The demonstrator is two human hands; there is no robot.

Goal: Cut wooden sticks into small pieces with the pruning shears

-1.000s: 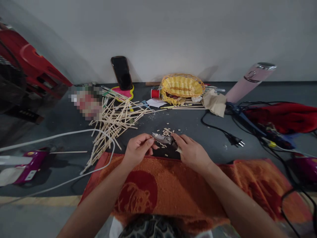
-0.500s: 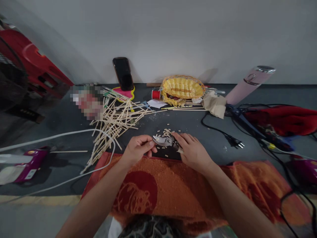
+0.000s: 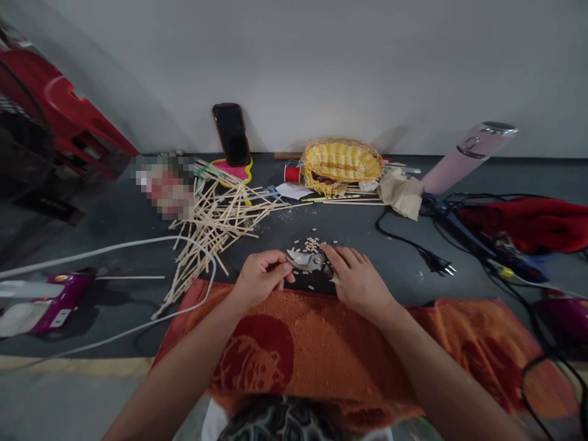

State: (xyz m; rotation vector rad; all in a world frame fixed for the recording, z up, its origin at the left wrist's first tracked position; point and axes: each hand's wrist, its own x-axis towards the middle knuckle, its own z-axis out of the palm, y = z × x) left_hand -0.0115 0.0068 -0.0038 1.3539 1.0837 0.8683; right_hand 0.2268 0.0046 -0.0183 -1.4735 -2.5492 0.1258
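My right hand (image 3: 361,275) is wrapped round the handles of a pair of pruning shears (image 3: 307,261), whose metal blades point left. The shears' tips reach the fingertips of my left hand (image 3: 263,277). That hand is closed in a pinch, and what lies between its fingers is too small to make out. Just beyond the blades is a small pile of short cut wooden pieces (image 3: 312,243), with a few more scattered round it. Many thin wooden sticks (image 3: 215,220) lie in a loose, crossed heap to the left, beyond my left hand.
An orange towel (image 3: 340,343) lies under my forearms. At the back stand a phone (image 3: 232,135), a yellow woven basket (image 3: 342,160), a red thread spool (image 3: 292,174) and a pink flask (image 3: 468,158). A black plug (image 3: 434,262) lies right; a white cable (image 3: 138,245) loops left.
The whole view has shifted slightly. Both hands and the shears keep nearly the same pose, with the blades still at the left fingertips.
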